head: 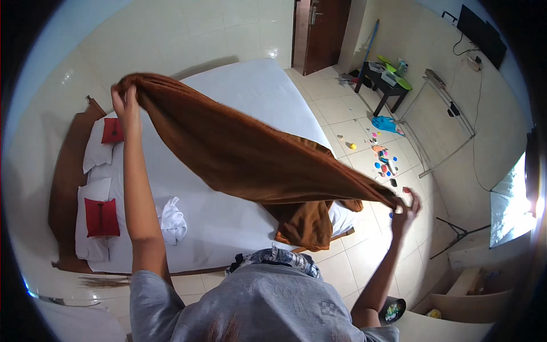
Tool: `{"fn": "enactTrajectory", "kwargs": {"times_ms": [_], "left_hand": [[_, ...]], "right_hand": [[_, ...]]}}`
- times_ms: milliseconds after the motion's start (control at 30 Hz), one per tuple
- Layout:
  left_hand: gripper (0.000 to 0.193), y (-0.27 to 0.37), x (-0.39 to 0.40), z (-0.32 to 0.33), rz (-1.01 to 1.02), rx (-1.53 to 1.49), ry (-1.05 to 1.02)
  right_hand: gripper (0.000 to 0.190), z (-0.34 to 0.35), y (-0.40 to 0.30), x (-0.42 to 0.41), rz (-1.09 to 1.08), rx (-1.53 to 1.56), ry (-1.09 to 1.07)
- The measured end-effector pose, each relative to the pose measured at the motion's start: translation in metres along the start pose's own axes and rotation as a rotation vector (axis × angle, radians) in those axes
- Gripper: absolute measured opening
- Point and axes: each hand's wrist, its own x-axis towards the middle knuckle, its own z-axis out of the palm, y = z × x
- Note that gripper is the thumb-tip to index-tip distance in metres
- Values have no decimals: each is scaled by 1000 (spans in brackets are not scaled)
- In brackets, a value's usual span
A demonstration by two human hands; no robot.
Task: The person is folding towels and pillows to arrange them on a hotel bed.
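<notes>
A brown blanket (239, 145) hangs stretched in the air between my two raised hands. My left hand (124, 99) grips one bunched corner at the upper left, above the pillow side of the bed. With its fingertips, my right hand (405, 211) pinches the opposite corner, out past the bed's edge and over the floor. Part of the blanket droops onto the near right corner of the mattress. Under it lies a bed (256, 85) dressed in a white sheet. A crumpled white cloth (173, 220) rests on the sheet to the right of my left forearm.
Red cushions (102, 217) lie on white pillows (93, 252) by the wooden headboard (68, 192). Small colourful objects (384, 164) and a blue bag (384, 124) litter the tiled floor. Beyond are a black table (382, 87), a metal frame (448, 158) and a tripod stand (459, 233). A bin (393, 310) stands behind my right elbow.
</notes>
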Motion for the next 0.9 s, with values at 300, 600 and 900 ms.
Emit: {"fn": "enactTrajectory", "kwargs": {"times_ms": [300, 600, 900], "left_hand": [[26, -41, -76, -134, 9, 311, -53], [35, -81, -104, -231, -293, 85, 433], [29, -80, -119, -264, -328, -132, 263]], "right_hand": [[25, -38, -5, 16, 151, 1448, -597], [20, -13, -87, 36, -8, 1896, -819], [14, -13, -84, 52, 91, 678, -1487]]}}
